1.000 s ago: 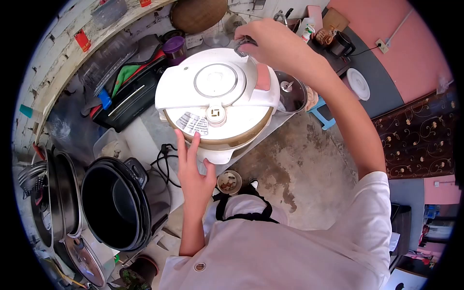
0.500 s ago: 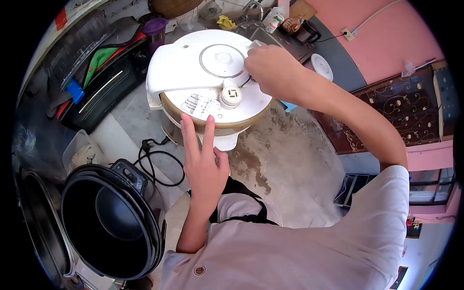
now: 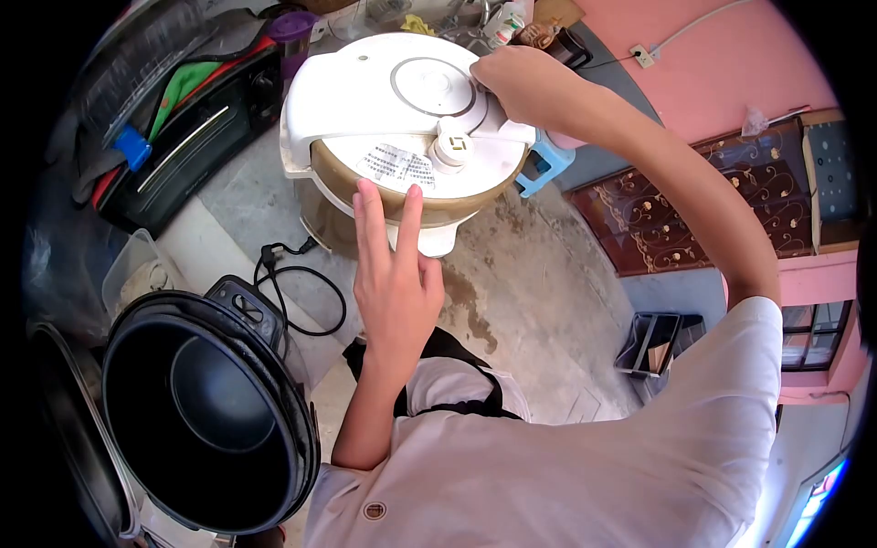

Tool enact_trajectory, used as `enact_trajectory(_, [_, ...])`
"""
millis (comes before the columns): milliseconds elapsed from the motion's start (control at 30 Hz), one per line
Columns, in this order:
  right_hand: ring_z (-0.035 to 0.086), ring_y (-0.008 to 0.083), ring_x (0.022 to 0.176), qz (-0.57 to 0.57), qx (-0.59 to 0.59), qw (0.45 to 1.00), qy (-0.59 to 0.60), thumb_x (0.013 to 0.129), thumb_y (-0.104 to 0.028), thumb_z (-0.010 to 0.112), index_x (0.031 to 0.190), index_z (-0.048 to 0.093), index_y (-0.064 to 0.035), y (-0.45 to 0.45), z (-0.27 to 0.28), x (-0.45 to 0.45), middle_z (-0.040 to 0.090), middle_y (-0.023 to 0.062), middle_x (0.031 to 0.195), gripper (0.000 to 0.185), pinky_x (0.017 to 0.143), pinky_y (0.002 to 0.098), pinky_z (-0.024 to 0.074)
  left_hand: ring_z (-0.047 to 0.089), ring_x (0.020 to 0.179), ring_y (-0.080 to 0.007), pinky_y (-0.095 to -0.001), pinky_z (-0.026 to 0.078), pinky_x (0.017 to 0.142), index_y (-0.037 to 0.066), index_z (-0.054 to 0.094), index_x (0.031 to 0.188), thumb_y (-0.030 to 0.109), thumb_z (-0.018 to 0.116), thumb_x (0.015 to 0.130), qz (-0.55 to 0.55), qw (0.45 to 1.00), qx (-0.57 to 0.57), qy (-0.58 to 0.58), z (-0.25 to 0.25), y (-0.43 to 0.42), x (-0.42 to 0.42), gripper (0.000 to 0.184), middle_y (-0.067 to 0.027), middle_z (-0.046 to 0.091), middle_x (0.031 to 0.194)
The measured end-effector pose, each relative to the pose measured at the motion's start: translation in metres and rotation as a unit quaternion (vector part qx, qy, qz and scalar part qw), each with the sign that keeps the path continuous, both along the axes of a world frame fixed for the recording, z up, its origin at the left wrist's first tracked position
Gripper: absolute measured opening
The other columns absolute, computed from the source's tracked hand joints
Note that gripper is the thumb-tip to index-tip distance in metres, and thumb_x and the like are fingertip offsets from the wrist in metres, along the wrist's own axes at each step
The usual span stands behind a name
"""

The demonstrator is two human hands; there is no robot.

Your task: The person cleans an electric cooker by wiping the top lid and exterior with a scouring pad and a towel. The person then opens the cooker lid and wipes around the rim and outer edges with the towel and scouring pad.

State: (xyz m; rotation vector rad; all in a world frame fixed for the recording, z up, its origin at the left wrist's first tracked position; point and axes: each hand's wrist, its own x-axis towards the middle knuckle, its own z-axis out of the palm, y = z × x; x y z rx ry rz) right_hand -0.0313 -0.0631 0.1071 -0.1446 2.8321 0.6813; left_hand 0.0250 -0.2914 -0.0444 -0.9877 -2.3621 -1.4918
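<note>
A round white electric cooker with a brownish band around its side stands in front of me. On its top are a ringed disc, a white round knob and a printed label. My left hand is at the cooker's near side, its index and middle fingers stretched out with their tips at the front rim. At the far right part of the top, my right hand is closed, fingers curled down. What lies inside that fist is hidden.
At lower left sits a large black pot, with a black power cord beside it. A black appliance stands at upper left near a purple cup. A blue stool shows behind the cooker. A dark crate is at right.
The whole view has shifted slightly, so the cooker appears higher and more of the blue stool shows. A whitish piece seen at my right fist before is out of sight now.
</note>
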Motion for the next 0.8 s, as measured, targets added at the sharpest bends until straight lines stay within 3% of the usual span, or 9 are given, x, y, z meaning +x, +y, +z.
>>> enact_trajectory(67, [0.064,0.0347,0.092,-0.02,0.0,1.0,0.001,0.075,0.001,0.063,0.088,0.061,0.0057,-0.017,0.003,0.009,0.066,0.0189,0.089,0.014,0.078,0.0421,0.0508,0.031,0.139,-0.0461,-0.046,0.041,0.103,0.012,0.049,0.141,-0.005,0.052,0.076,-0.016,0.999,0.012,-0.036,0.001,0.0,0.0,0.067,-0.0259,0.023,0.154])
enact_trajectory(167, [0.064,0.0348,0.091,-0.032,-0.004,0.999,0.02,0.074,0.003,0.062,0.09,0.059,0.005,-0.008,-0.006,-0.002,0.066,0.0195,0.087,0.016,0.076,0.0427,0.0505,0.031,0.139,-0.046,-0.0461,0.041,0.104,0.012,0.049,0.141,-0.005,0.052,0.076,-0.012,1.0,0.007,-0.013,0.0,-0.001,-0.002,0.067,-0.0261,0.024,0.154])
enact_trajectory(267, [0.065,0.0354,0.084,0.05,-0.008,0.995,0.083,0.074,0.003,0.062,0.098,0.058,0.0048,0.023,-0.017,-0.028,0.065,0.0212,0.084,0.024,0.071,0.0448,0.0502,0.031,0.138,-0.0461,-0.0467,0.04,0.105,0.012,0.049,0.141,-0.005,0.051,0.076,-0.016,0.999,0.019,-0.023,0.0,0.0,-0.001,0.067,-0.0263,0.024,0.154])
enact_trajectory(367, [0.065,0.0351,0.084,-0.01,0.0,1.0,0.008,0.075,0.003,0.063,0.106,0.058,0.0042,0.0,0.005,-0.015,0.065,0.0204,0.083,0.031,0.072,0.0447,0.0499,0.031,0.139,-0.0458,-0.0467,0.041,0.104,0.011,0.049,0.14,-0.005,0.051,0.076,-0.012,1.0,0.012,-0.015,-0.001,0.0,-0.001,0.067,-0.0262,0.024,0.154])
enact_trajectory(467, [0.065,0.0345,0.083,0.002,-0.064,0.997,0.031,0.075,0.007,0.061,0.114,0.056,0.0036,-0.008,0.001,0.014,0.065,0.0199,0.082,0.039,0.073,0.0438,0.0498,0.031,0.139,-0.0458,-0.0465,0.041,0.103,0.011,0.049,0.14,-0.005,0.051,0.076,-0.006,1.0,0.005,-0.005,-0.001,0.0,-0.002,0.066,-0.0263,0.024,0.154])
enact_trajectory(567, [0.065,0.0351,0.08,-0.007,-0.034,0.998,0.061,0.075,0.008,0.059,0.118,0.054,0.0027,-0.011,-0.007,0.012,0.065,0.0203,0.081,0.043,0.071,0.0432,0.0506,0.031,0.139,-0.0457,-0.0463,0.042,0.103,0.01,0.049,0.14,-0.005,0.051,0.076,-0.014,0.999,0.01,-0.031,0.0,0.002,-0.001,0.066,-0.0265,0.024,0.154])
enact_trajectory(700, [0.066,0.0354,0.077,-0.074,-0.005,0.997,0.02,0.075,0.006,0.06,0.117,0.054,0.0031,0.006,-0.001,-0.027,0.066,0.0195,0.079,0.043,0.067,0.0418,0.0518,0.03,0.139,-0.0461,-0.0468,0.042,0.103,0.01,0.048,0.14,-0.005,0.051,0.077,-0.01,1.0,0.018,-0.017,0.0,0.005,0.001,0.065,-0.0265,0.023,0.154])
enact_trajectory(767, [0.067,0.035,0.075,0.081,0.021,0.994,0.069,0.076,0.005,0.06,0.116,0.054,0.0044,0.021,-0.014,-0.035,0.066,0.0191,0.077,0.04,0.065,0.0402,0.0525,0.029,0.14,-0.0462,-0.0474,0.041,0.104,0.009,0.048,0.14,-0.004,0.051,0.077,-0.003,1.0,0.01,-0.02,-0.001,0.005,0.001,0.064,-0.0263,0.023,0.154])
enact_trajectory(800, [0.069,0.0345,0.074,0.123,0.005,0.987,0.105,0.075,-0.001,0.063,0.092,0.058,0.0043,0.02,-0.013,-0.031,0.068,0.0181,0.079,0.018,0.063,0.0418,0.0544,0.029,0.14,-0.0462,-0.0474,0.041,0.104,0.009,0.048,0.14,-0.004,0.051,0.077,-0.009,1.0,0.01,-0.016,-0.001,0.005,0.002,0.064,-0.0263,0.023,0.154])
